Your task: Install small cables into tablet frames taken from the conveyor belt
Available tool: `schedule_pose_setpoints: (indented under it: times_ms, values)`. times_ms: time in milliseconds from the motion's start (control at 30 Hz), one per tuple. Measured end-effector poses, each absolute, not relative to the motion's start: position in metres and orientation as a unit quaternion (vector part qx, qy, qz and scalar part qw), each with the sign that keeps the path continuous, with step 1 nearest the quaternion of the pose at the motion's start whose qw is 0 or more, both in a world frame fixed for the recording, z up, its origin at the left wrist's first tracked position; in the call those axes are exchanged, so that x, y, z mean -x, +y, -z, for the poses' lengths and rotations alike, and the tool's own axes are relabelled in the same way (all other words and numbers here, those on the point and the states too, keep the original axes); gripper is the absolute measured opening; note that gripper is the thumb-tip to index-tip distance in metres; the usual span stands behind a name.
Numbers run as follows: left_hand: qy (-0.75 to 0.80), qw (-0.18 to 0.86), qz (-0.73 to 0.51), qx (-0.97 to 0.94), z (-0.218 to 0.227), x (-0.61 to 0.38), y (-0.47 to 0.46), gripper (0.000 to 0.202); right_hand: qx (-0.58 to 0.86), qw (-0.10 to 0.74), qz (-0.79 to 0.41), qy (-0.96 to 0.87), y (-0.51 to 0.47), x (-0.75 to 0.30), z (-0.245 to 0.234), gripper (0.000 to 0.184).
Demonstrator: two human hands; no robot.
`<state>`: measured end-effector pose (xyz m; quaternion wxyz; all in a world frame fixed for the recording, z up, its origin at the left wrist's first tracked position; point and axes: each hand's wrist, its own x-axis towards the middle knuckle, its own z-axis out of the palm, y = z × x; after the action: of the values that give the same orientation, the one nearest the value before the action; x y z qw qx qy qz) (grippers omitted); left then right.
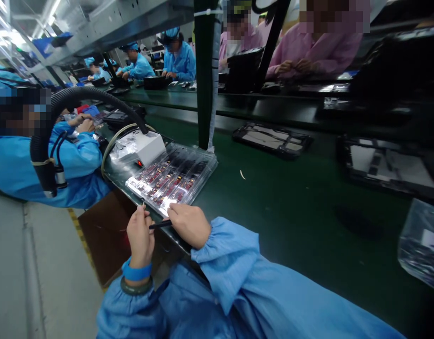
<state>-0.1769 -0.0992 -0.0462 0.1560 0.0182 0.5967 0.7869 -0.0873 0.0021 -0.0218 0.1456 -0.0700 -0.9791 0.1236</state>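
Hanging over the near edge of the dark green table (290,212), both hands sit just beside the clear plastic tray of small red and black parts (172,176). Bare table lies open to the right. The left hand (141,235) has its fingers pinched together, and whatever they hold is too small to tell. The right hand (188,223) has its fingers closed around a thin black stick-like tool (160,225).
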Motion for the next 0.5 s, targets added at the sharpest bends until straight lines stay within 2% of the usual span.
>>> schedule_pose_setpoints:
  times_ms: [233, 400, 500]
  values:
    - [0.504, 0.207, -0.838, 0.03, 0.02, 0.17, -0.097, 0.024, 0.065, 0.252, -0.125, -0.957, 0.012, 0.085, 0.016, 0.031]
    - [0.488, 0.269, -0.83, -0.005, 0.007, 0.176, -0.082, 0.019, 0.034, 0.322, -0.106, -0.94, 0.026, 0.081, 0.021, 0.028]
    - [0.494, 0.252, -0.831, -0.035, 0.004, 0.182, -0.069, 0.023, 0.014, 0.348, -0.08, -0.934, 0.033, 0.079, 0.028, 0.029]
